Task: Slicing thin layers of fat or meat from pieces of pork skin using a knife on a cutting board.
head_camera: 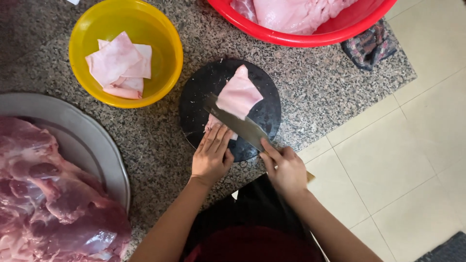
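Observation:
On a round black cutting board lies a pale pink slab of meat. My right hand grips the handle of a cleaver, index finger along the spine; the blade lies flat under the slab. My left hand presses flat, fingers together, on the near end of the meat at the board's front edge.
A yellow bowl holds several cut pink pieces. A red basin of pale meat stands at the back. A grey metal tray at left carries a large raw red cut. A dark cloth lies near the granite counter's corner; tiled floor is at the right.

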